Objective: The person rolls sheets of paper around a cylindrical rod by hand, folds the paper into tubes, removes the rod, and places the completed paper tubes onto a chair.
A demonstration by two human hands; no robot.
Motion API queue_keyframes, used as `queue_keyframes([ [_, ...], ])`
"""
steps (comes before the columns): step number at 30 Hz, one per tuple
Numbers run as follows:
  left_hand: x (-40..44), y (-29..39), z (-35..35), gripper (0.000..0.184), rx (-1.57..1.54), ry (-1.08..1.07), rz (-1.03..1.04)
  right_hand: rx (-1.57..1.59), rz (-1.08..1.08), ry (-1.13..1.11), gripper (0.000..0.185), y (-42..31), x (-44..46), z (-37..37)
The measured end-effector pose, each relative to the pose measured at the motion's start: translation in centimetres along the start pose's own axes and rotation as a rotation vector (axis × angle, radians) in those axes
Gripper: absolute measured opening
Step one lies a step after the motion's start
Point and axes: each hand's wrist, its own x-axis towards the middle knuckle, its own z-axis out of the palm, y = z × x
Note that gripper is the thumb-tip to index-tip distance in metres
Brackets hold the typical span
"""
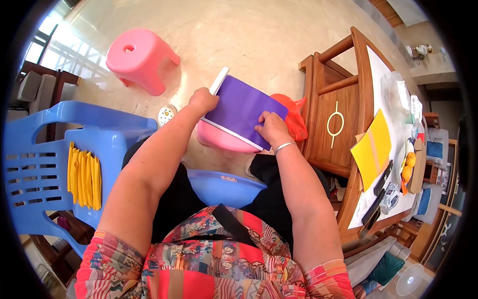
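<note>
A purple sheet [239, 107] with a white strip along its near edge lies tilted over a pink surface [224, 138] in front of my knees. A white rod [219, 80] runs along the sheet's left side. My left hand [203, 99] is closed around the lower part of that rod, at the sheet's left edge. On the sheet's right part rests my right hand [273, 128], its fingers bent and pressed together against the purple face. The fingertips' exact hold there is partly hidden. Behind the sheet's right corner sits a red plastic bag [297, 117].
A pink stool [139, 57] stands on the floor ahead. To the left, a blue plastic chair [107, 129] holds several yellow strips [84, 177]. At right, a wooden table [366, 99] carries a yellow envelope [372, 149], oranges [408, 167] and clear plastic packaging [391, 197].
</note>
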Motion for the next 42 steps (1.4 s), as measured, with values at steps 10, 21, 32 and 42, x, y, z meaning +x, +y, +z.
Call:
queue_keyframes([
  [10,0.3,-0.1,1.0,0.047,-0.212,0.004,-0.033,-0.004,0.008,-0.006,0.032,-0.1,0.2,0.1],
  [21,-0.3,-0.1,0.8,0.047,0.049,0.015,0.063,0.004,0.013,-0.024,0.032,0.0,0.4,0.0],
  [32,-3.6,2.1,1.0,0.043,0.223,0.07,0.125,-0.002,0.014,-0.038,0.032,-0.1,0.4,-0.1],
  [42,-2.1,1.2,1.4,0.049,-0.06,-0.002,0.132,0.001,0.019,-0.035,0.032,-0.1,0.3,-0.1],
])
